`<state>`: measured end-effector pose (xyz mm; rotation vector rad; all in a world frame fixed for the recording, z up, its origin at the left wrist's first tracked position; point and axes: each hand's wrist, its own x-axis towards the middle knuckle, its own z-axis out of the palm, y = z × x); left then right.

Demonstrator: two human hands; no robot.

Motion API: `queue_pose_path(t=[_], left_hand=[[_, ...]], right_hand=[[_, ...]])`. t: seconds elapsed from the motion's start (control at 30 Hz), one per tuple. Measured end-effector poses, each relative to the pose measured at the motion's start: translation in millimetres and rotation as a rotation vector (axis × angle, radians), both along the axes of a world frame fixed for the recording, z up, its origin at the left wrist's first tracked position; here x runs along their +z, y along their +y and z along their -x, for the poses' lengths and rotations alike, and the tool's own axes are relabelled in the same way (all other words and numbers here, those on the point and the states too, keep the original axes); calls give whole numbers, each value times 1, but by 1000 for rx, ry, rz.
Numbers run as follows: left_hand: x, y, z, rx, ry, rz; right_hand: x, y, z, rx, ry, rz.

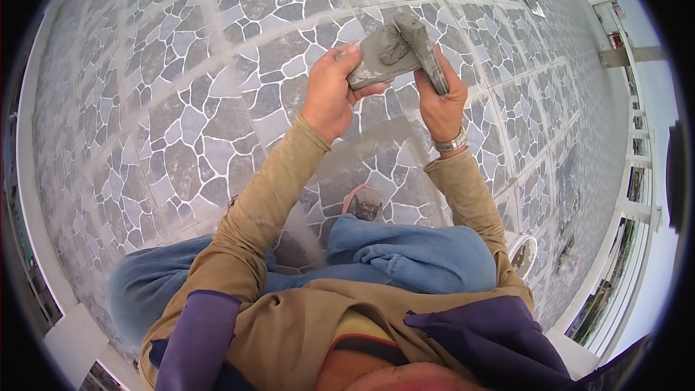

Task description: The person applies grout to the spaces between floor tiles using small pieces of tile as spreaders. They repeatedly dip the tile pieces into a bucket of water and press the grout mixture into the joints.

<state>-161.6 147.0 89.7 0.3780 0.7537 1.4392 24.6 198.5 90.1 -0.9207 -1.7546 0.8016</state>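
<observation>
Grey board (368, 56): gripped by left hand (331, 88), extending rightward from it. Narrow grey tool (429, 61): clamped in right hand (443, 103), long axis pointing forward-left, at board's right end.

No text, label, number or sign can be read. Up and left of the metal wristwatch (452, 143), the grey-smeared flat tool (365, 64) shows no legible marking; below and right of it, nothing readable shows on the bucket (515, 253); below and left, none on the shoe (364, 203).
</observation>
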Motion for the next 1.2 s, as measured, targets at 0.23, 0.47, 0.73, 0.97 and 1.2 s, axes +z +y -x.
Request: queue_pose_path(t=[0.23, 0.47, 0.73, 0.97, 1.2], left_hand=[[2, 11, 36, 15, 85, -115], [-22, 16, 49, -2, 510, -196], [-25, 19, 20, 35, 635, -287], [-56, 16, 22, 24, 776, -346], [-24, 25, 14, -181, 323, -55]], right_hand=[[-16, 53, -44, 120, -33, 132], [31, 43, -47, 194, 567, 944], [17, 41, -56, 116, 504, 982], [-15, 60, -22, -13, 488, 903], [-14, 94, -61, -110, 745, 767]])
